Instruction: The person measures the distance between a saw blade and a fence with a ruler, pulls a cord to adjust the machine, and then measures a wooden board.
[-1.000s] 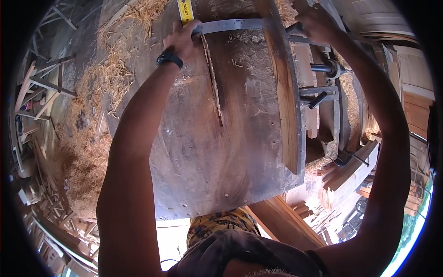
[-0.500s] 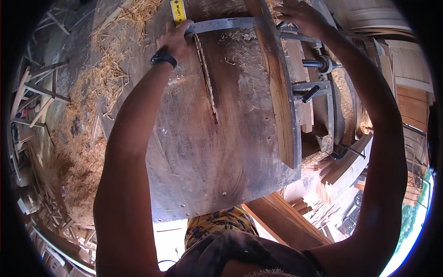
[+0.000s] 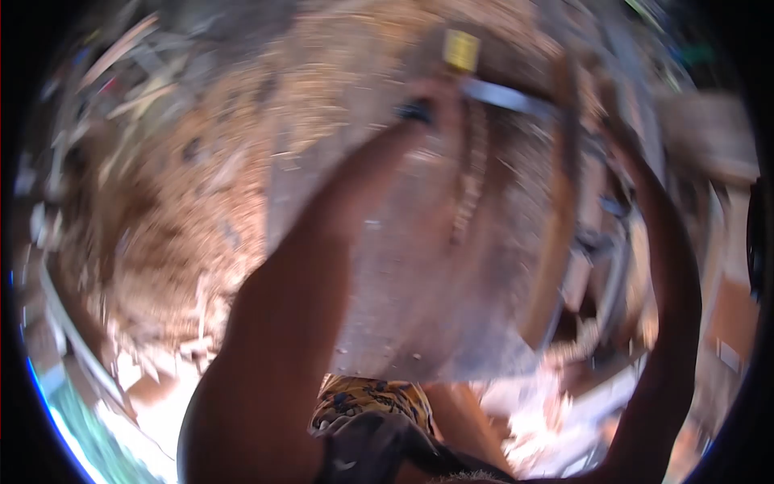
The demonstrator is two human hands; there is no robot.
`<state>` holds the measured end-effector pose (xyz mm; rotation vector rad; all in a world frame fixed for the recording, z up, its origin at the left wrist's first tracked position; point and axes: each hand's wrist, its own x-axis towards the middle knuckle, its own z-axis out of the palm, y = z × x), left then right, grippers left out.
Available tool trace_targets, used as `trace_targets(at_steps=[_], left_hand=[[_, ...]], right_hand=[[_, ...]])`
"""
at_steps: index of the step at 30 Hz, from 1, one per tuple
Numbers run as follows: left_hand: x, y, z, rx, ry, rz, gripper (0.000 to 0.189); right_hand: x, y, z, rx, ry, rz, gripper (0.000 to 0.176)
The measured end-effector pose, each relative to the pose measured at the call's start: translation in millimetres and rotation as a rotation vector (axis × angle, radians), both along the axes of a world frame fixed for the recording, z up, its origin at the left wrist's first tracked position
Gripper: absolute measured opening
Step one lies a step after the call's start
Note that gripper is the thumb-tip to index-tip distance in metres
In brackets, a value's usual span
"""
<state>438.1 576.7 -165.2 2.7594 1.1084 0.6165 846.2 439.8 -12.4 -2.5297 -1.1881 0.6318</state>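
Motion blurs the whole view. My left hand (image 3: 442, 95), with a dark watch on its wrist, is closed at the corner of a try square with a yellow handle (image 3: 462, 50) and a metal blade (image 3: 509, 98). The square lies on a worn tabletop (image 3: 427, 298), its blade reaching right toward a long wooden fence (image 3: 556, 194). Below the blade, a narrow slot (image 3: 472, 185) with a jagged light edge runs along the top. My right hand (image 3: 598, 93) is beyond the fence, near its far end; its fingers are smeared and I cannot make out what they touch.
Shavings and sawdust (image 3: 185, 194) are heaped to the left of the tabletop. Wood scraps (image 3: 133, 64) lie at the upper left. Metal framework (image 3: 601, 242) and timber pieces sit on the right, under my right arm. A wooden board (image 3: 468, 419) slants below the front edge.
The camera view has swung left, so the tabletop, hands and square appear farther right. My left hand stays at the square, and its blade still points toward the fence.
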Motion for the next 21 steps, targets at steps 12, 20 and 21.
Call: trace_targets(at_steps=[12,20,21], left_hand=[[-23,-52,100,-0.349,-0.059,0.234,0.049],[-109,-161,111,-0.616,-0.033,0.477,0.05],[-126,-182,120,-0.644,-0.058,0.46,0.055]], right_hand=[[-205,-283,73,0.112,-0.484,0.48,0.072],[-302,-506,60,-0.06,-0.191,-0.001,0.069],[-305,-535,33,0.142,-0.145,0.02,0.065]])
